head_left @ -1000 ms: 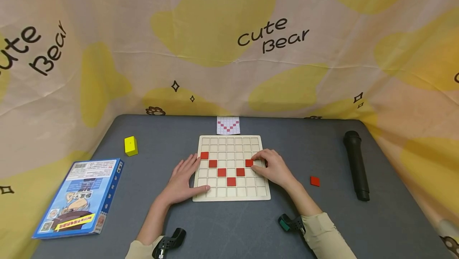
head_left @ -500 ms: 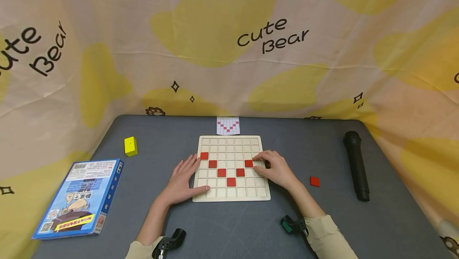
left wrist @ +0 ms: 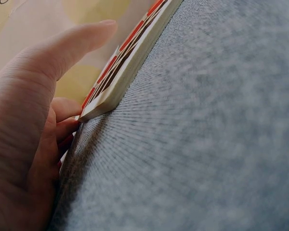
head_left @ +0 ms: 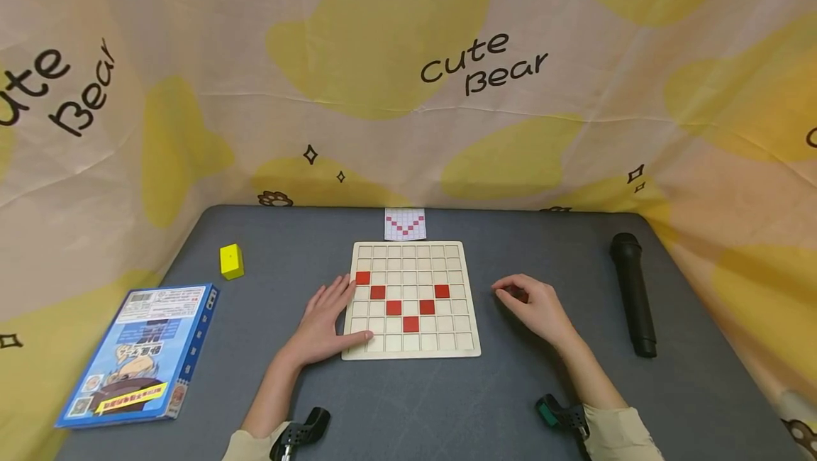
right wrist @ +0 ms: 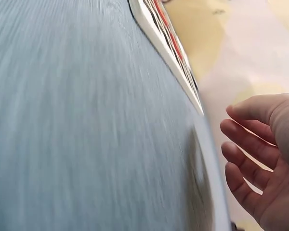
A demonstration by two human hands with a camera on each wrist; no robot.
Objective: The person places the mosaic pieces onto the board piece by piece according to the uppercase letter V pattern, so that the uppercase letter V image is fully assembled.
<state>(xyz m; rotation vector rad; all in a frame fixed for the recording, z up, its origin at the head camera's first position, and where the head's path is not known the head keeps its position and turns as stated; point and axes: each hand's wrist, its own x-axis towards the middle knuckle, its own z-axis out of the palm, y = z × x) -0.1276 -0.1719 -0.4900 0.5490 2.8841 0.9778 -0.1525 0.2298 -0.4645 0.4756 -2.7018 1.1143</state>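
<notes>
In the head view a pale gridded board [head_left: 408, 345] lies mid-table, with several red square tiles set in a V-like pattern. One of these is the red tile [head_left: 442, 291] on its right arm. My left hand [head_left: 324, 320] rests along the board's left edge, fingers straight and thumb over the lower left squares. The left wrist view shows its fingers touching the board's edge [left wrist: 135, 67]. Right of the board, and apart from it, my right hand [head_left: 535, 306] hovers over the table with relaxed, slightly bent fingers. In the right wrist view nothing sits between those fingers.
A small card [head_left: 405, 224] printed with a red V pattern lies behind the board. At left are a yellow block [head_left: 231, 261] and a blue box [head_left: 137, 354]. A black microphone [head_left: 633, 296] lies at right. Patterned cloth [head_left: 383, 92] hangs behind the dark table [head_left: 408, 411].
My right hand has let go of the red tile on the board and moved right, off the board. The loose red tile at right is now hidden by it. My left hand stays put.
</notes>
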